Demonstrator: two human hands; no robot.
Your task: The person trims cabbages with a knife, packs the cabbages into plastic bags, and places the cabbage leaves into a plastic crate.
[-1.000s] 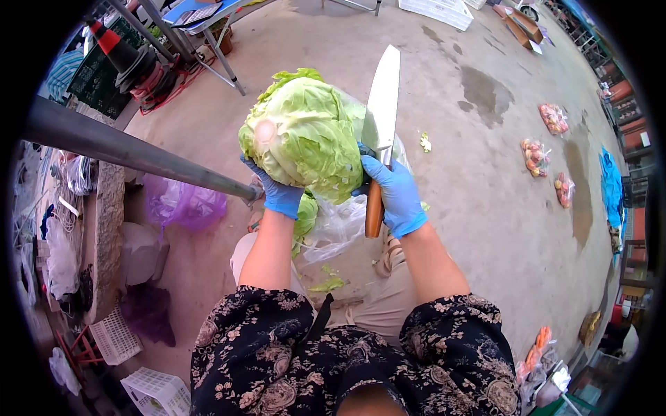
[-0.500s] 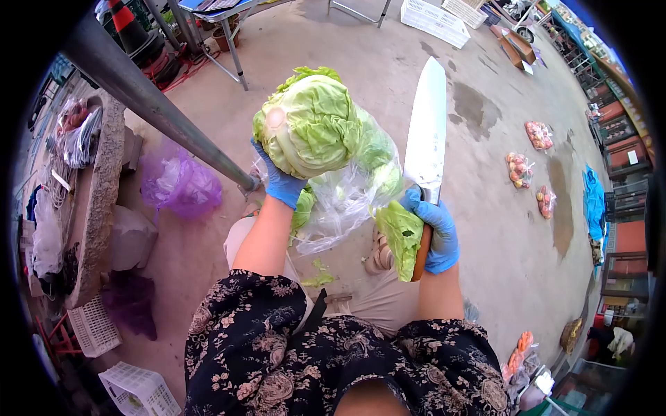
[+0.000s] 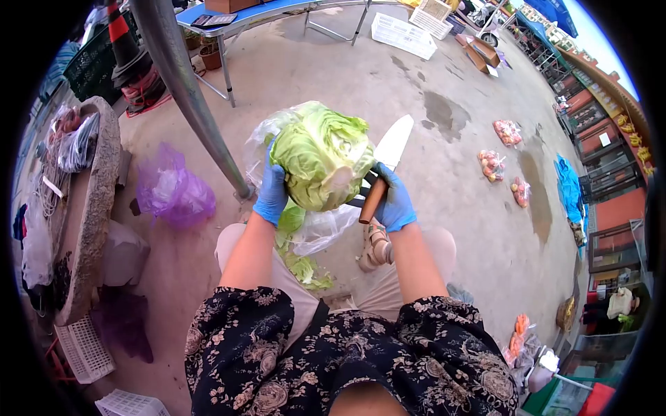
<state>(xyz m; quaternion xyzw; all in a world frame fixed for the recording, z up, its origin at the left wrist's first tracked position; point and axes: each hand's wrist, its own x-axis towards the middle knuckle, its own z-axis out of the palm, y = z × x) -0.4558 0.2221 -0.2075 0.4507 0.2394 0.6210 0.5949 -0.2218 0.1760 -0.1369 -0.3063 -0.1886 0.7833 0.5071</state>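
Between left hand [image 3: 271,186] and right hand [image 3: 394,200] with knife [image 3: 394,143], a lettuce [image 3: 319,158].

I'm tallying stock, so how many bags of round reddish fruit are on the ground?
3, grouped at right: the farthest bag, the middle bag slightly left, and the nearest bag. Others could be hidden.

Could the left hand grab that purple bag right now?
Probably not: the left hand is busy supporting the leafy head, and the purple bag lies on the ground, beyond the foot of the metal pole.
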